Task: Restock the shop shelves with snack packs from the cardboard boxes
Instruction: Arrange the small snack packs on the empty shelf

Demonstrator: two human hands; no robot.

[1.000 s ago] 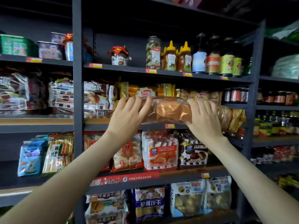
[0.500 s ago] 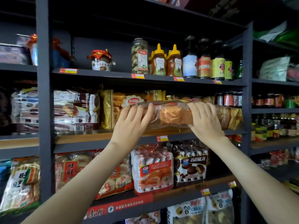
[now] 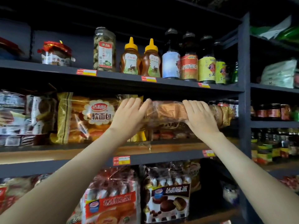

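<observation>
A long clear-wrapped bread pack (image 3: 169,110) with gold ends lies sideways in the middle shelf bay. It rests on top of another pack (image 3: 173,126) of the same kind. My left hand (image 3: 129,115) grips its left end, fingers over the top. My right hand (image 3: 199,117) grips its right part, thumb underneath. The wooden shelf board (image 3: 169,147) runs just below. No cardboard box is in view.
A gold bread pack (image 3: 90,117) stands upright just left of my left hand. Honey bottles (image 3: 140,60) and dark bottles (image 3: 189,62) fill the shelf above. Snack packs (image 3: 113,199) stand on the shelf below. A dark upright post (image 3: 244,94) bounds the bay on the right.
Both hands have carried the bread pack deeper into the shelf bay, and the view has come closer and shifted right. The grip on the pack is unchanged.
</observation>
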